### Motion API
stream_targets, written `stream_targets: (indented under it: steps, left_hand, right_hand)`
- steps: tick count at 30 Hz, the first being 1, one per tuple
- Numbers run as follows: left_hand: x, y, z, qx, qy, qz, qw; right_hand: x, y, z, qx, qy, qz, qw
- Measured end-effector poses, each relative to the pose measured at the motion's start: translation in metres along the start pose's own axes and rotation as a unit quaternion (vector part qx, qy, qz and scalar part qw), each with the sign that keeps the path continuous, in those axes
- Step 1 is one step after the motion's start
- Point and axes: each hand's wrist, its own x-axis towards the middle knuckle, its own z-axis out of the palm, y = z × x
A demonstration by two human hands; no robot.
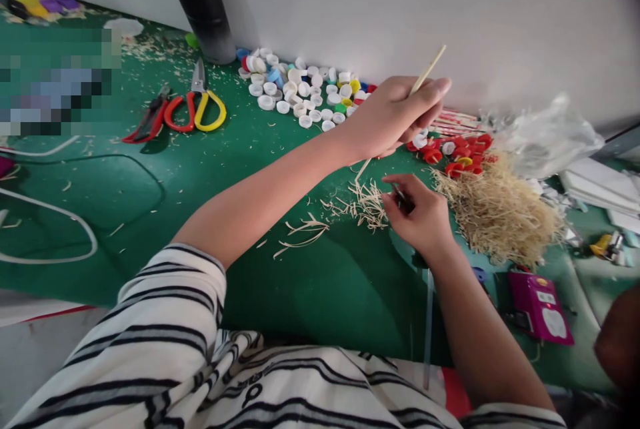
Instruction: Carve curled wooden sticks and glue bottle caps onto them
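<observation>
My left hand (395,112) reaches across to the far side, closed around a thin pale wooden stick (431,66). The stick slants, with its upper end rising above the fingers and its lower end pointing down toward the curly wood shavings (369,205). Close below and to the right is my right hand (423,215), its fingers curled in. Something small and dark shows between thumb and fingers there, mostly hidden, and I cannot make out what it is. The right hand is beside the shavings, apart from the left hand.
Scissors (201,112) and red-handled pliers (151,119) lie left. Many bottle caps (303,89) spread along the wall near a black bottle (205,12). Red caps (460,152), a big heap of shavings (505,212), a plastic bag (550,139) and a purple device (540,309) are right.
</observation>
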Motion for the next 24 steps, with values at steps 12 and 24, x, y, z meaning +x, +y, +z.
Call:
stream_targets:
  steps: [12, 24]
  left_hand:
    - [-0.001, -0.004, 0.010, 0.010, 0.004, -0.062, 0.998]
    - [0.006, 0.004, -0.008, -0.058, 0.046, 0.017, 0.997]
  right_hand:
    - [-0.007, -0.014, 0.010, 0.050, 0.029, -0.189, 0.980]
    - [-0.009, -0.008, 0.003, -0.096, -0.114, -0.170, 0.974]
